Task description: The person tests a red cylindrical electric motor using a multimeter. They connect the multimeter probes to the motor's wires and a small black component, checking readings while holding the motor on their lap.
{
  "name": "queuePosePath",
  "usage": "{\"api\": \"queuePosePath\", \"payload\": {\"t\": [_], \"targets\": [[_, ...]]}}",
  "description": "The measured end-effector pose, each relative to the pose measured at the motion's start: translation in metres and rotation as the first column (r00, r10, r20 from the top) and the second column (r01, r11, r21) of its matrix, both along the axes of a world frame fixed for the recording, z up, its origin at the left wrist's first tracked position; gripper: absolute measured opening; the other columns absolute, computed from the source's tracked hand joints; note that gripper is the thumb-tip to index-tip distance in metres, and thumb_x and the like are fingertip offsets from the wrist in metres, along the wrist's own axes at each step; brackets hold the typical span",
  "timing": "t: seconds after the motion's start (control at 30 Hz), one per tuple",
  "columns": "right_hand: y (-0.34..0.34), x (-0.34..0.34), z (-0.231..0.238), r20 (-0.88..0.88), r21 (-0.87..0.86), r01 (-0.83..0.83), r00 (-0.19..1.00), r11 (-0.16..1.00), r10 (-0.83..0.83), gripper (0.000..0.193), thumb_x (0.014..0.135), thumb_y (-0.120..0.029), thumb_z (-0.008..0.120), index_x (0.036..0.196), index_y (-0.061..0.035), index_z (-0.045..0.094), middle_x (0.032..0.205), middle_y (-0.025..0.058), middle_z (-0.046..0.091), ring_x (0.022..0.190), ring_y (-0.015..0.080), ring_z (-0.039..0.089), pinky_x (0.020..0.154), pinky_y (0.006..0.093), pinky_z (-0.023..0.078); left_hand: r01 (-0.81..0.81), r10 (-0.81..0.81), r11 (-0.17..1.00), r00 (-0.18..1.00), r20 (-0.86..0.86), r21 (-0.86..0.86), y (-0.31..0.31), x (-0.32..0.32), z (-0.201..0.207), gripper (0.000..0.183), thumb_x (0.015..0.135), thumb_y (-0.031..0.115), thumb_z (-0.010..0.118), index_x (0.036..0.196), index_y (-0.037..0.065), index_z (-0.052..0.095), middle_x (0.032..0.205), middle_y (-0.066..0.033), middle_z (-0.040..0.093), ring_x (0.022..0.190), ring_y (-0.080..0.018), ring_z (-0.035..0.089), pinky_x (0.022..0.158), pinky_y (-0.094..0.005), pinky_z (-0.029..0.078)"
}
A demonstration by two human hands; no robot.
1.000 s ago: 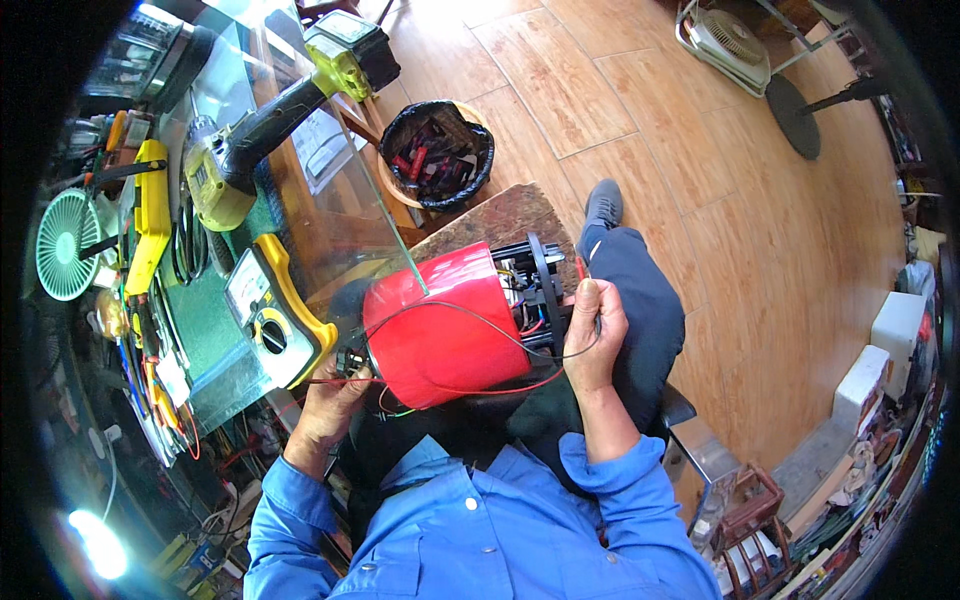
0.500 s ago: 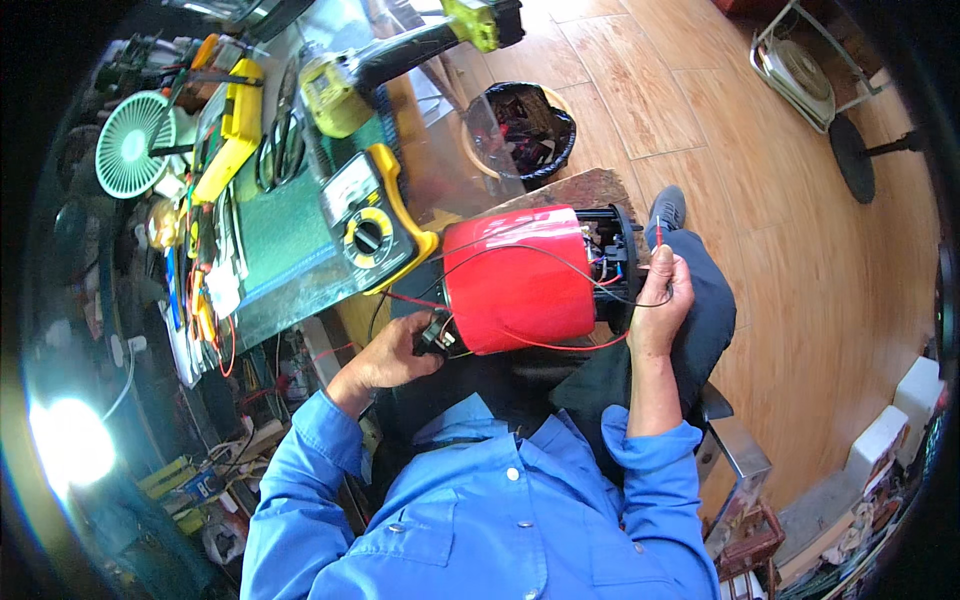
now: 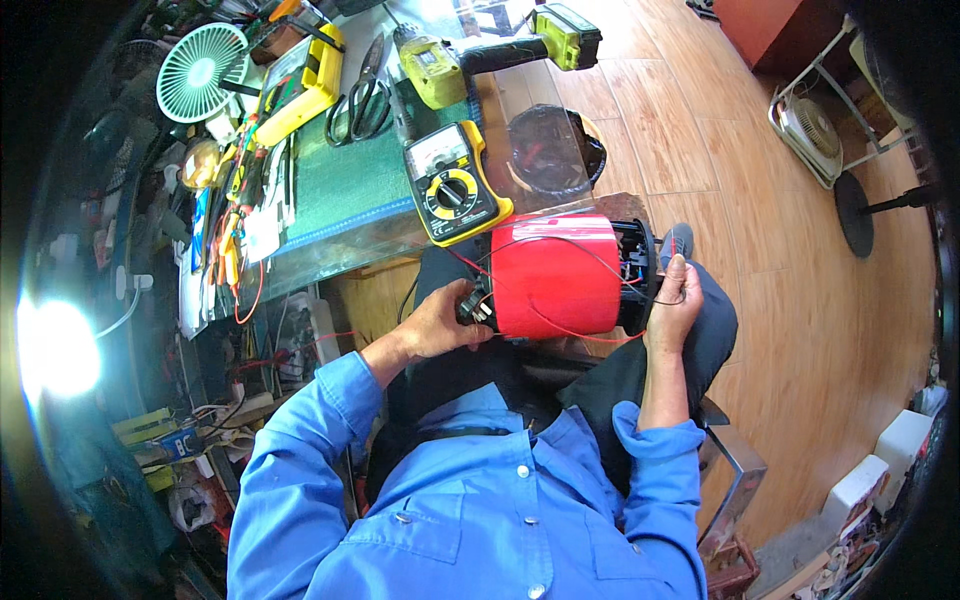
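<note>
A glossy red cylinder [image 3: 560, 285] lies on its side across my lap. Its right end is uncovered and shows a black frame [image 3: 640, 270] with wires and small parts inside. My right hand [image 3: 672, 315] is closed in a pinch on a thin test probe beside that end. At the left end, my left hand [image 3: 438, 325] is closed around a black plug [image 3: 476, 306] with pale metal parts. Red and black test leads pass over the cylinder. Just above it, an analog multimeter [image 3: 452, 190] with a yellow edge lies at the bench corner.
A green mat [image 3: 350, 190] covers the bench, bearing scissors [image 3: 362, 105], a yellow-green cordless tool [image 3: 432, 72], a yellow case [image 3: 300, 85] and a small fan [image 3: 203, 72]. Beyond the bench edge stands a black-lined bin [image 3: 556, 150]. A chair armrest [image 3: 735, 480] is at my right.
The whole scene has shifted right and slightly up in view on the left side. My right hand has tilted the probe, and both hands keep their holds.
</note>
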State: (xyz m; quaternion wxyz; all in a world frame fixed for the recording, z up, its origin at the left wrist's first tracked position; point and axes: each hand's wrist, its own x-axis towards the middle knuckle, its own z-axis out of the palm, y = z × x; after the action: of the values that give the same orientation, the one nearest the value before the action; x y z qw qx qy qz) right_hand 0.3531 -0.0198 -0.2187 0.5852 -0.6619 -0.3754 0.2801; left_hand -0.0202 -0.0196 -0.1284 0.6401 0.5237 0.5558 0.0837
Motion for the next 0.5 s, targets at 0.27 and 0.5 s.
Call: {"api": "queuePosePath", "payload": {"t": [0.27, 0.5], "targets": [[-0.003, 0.008, 0.000, -0.103, -0.019, 0.012, 0.995, 1.000, -0.014, 0.046, 0.120, -0.044, 0.059, 0.095, -0.0055, 0.065, 0.088, -0.0057, 0.055, 0.084, 0.0072, 0.047, 0.075, 0.0271, 0.040, -0.053, 0.056, 0.998, 0.996, 0.075, -0.038, 0.000, 0.002, 0.000, 0.044, 0.095, 0.005, 0.086, 0.132, -0.004, 0.064, 0.098, -0.0050, 0.074, 0.072, -0.0145, 0.069, 0.069, -0.0326, 0.059], [-0.001, 0.031, 0.015, -0.020, -0.076, 0.017, 1.000, 0.997, -0.019, 0.052, 0.120, -0.048, 0.055, 0.099, -0.0014, 0.065, 0.091, 0.0014, 0.062, 0.091, 0.0126, 0.060, 0.086, 0.0301, 0.049, -0.139, 0.185, 0.960, 0.966, 0.181, -0.241, 0.001, 0.017, 0.011, 0.031, 0.098, 0.012, 0.084, 0.124, 0.002, 0.070, 0.092, -0.0031, 0.074, 0.067, -0.0101, 0.065, 0.052, -0.0245, 0.042]]}}
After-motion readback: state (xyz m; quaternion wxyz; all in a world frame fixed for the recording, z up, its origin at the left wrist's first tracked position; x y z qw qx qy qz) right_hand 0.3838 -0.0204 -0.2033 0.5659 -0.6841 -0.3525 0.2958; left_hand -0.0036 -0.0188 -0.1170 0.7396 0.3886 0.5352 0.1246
